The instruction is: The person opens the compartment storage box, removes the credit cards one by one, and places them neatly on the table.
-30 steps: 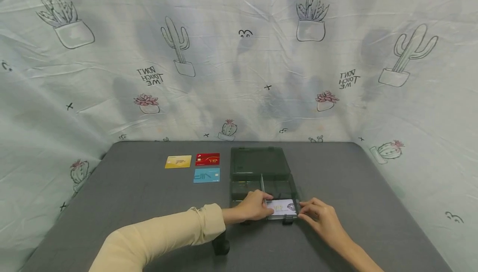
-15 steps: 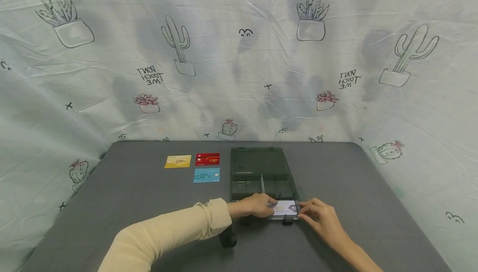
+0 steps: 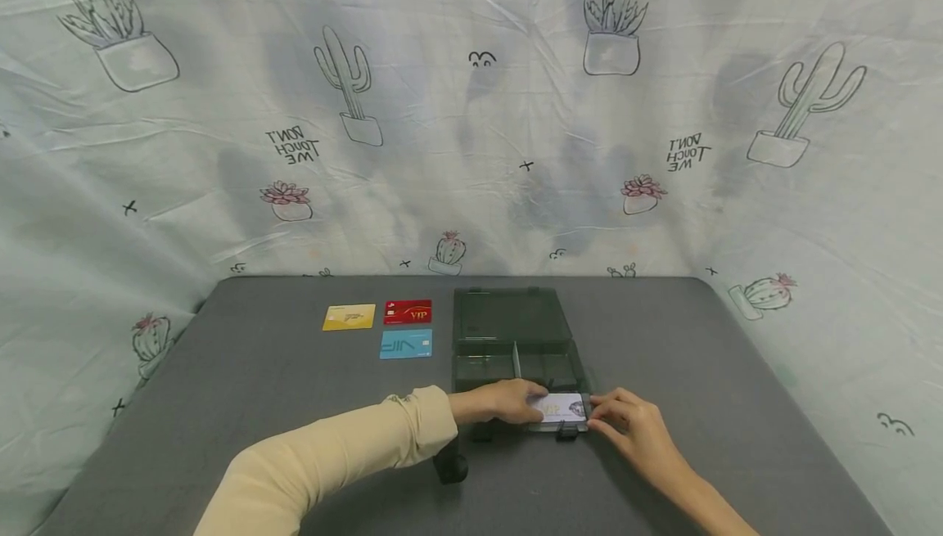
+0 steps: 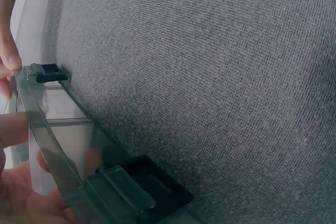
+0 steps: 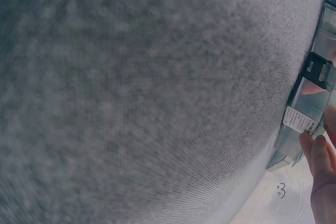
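Note:
A dark translucent plastic box (image 3: 482, 367) lies on the grey table with its lid (image 3: 511, 315) folded back. At its front right compartment is a white VIP card (image 3: 562, 408). My left hand (image 3: 508, 401) reaches in from the left and pinches the card's left end between thumb and fingers; the left wrist view shows these fingers (image 4: 13, 129) through the clear front wall. Thumb and fingertips of my right hand (image 3: 632, 423) pinch the box's right side wall. The right wrist view has this hand (image 5: 321, 161) beside a white printed label (image 5: 300, 119) on that side.
Left of the box lie a yellow card (image 3: 349, 317), a red VIP card (image 3: 408, 313) and a blue card (image 3: 406, 344). A thin divider (image 3: 516, 360) stands inside the box. Black latches (image 3: 566, 432) stick out at its front. A patterned cloth (image 3: 471, 110) hangs behind the table.
My left hand has moved slightly to the right, and the white card sits a little further right with it. The right hand stays at the box's right side.

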A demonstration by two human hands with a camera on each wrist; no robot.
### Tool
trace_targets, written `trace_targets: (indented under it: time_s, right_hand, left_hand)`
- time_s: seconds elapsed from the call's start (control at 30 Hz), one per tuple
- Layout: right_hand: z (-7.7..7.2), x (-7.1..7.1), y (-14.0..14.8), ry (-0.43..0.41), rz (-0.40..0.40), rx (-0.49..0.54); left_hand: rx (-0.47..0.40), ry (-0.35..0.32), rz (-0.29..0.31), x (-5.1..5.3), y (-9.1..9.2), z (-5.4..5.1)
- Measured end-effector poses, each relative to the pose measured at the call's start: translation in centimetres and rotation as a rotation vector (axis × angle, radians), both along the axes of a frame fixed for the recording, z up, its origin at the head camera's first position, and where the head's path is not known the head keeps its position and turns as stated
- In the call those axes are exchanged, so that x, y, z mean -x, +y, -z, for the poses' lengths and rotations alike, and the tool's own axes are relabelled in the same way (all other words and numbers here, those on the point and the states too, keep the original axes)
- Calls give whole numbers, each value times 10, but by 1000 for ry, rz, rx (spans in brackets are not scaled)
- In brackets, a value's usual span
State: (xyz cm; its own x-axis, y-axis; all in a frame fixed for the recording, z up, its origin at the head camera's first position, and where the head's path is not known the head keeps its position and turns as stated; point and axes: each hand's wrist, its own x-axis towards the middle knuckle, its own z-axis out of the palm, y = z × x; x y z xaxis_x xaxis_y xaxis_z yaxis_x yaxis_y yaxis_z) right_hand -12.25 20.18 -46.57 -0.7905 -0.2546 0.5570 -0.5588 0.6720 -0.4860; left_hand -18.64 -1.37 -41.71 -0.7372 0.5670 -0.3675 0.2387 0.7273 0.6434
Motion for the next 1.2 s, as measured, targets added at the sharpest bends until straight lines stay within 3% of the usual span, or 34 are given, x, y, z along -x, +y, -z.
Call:
trace_targets:
  time_s: [0.17,0.37,0.6,0.83,1.0,1.1,1.2]
  right_hand:
    - [0,-1,0,0,6,-6]
    - [-1,0,0,1,1,-2]
    - [-2,0,0,14,-12,18]
    - [-1,-1,-1,5,-4,12]
    - [-1,-1,-1,-4,5,13]
    - [-1,-1,-1,-5,7,14]
    - [-2,-1,-1,-2,6,11]
  left_hand:
    - [-66,-62,-47,1,-1,0]
    - [-68,62,-73,1,-3,2]
    - [-272,79,-53,4,-10,0]
    - [-262,279,-33,1,-11,5]
    - [-284,405,40,2,-8,9]
    - [-292,437,72,2,-7,10]
    - [-322,418,62,4,-7,10]
